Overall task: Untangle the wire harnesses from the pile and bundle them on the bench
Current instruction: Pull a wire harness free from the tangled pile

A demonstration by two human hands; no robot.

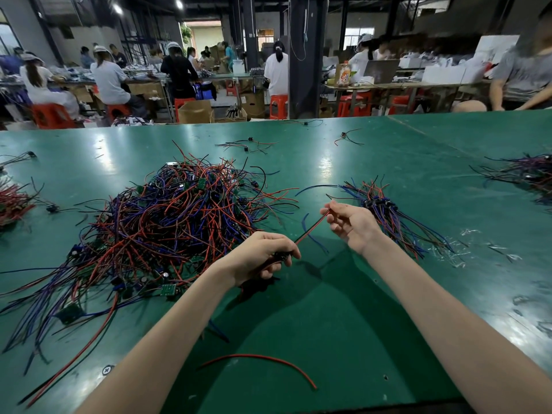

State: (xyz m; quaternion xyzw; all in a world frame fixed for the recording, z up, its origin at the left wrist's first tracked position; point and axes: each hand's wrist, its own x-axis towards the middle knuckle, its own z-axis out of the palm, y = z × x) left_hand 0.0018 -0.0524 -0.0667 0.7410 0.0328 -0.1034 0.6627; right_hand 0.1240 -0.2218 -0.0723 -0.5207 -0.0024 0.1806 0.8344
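Note:
A big tangled pile of red, blue and black wire harnesses point(179, 216) with small green boards lies on the green bench point(343, 309), left of centre. My left hand point(263, 258) grips the black connector end of one harness point(310, 231). Its red and black wires stretch taut up to my right hand point(349, 224), which pinches them near their far end; a blue wire hangs loose below. Just beyond my right hand lies a sorted bundle of harnesses point(388, 213), its wires fanned out.
A loose red wire point(260, 361) lies near the front edge. More wire heaps sit at the far left point(12, 201) and far right point(519, 171). Stray harnesses point(248, 144) lie further back. Clear plastic scraps point(466, 249) litter the right. Seated workers fill the hall behind.

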